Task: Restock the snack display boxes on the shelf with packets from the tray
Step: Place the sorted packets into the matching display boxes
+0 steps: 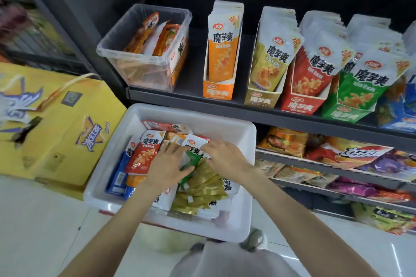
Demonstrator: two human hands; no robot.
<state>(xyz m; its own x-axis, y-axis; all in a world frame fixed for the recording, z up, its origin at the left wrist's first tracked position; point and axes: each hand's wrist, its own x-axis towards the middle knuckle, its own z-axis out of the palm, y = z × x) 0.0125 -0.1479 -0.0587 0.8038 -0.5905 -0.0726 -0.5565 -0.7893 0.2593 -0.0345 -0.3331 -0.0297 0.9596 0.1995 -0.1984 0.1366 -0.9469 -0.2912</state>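
A white tray [238, 141] in front of the shelf holds red, blue, orange, green and olive snack packets. Both my hands are in it. My left hand [167, 163] lies on the pile, its thumb and fingers around a green packet [191, 161]. My right hand [225, 156] touches the white top of the same green packet, and its fingertips are hard to read. On the shelf stand display boxes: orange [217, 91], olive [262, 99], red [300, 102] and green [344, 114], each with packets upright. The orange box holds few.
A clear plastic bin [135, 60] with orange packets sits at the shelf's left end. Yellow cartons [58, 128] stand on the floor to the left. Lower shelves [337, 171] carry chip bags. A blue box [403, 119] is at the far right.
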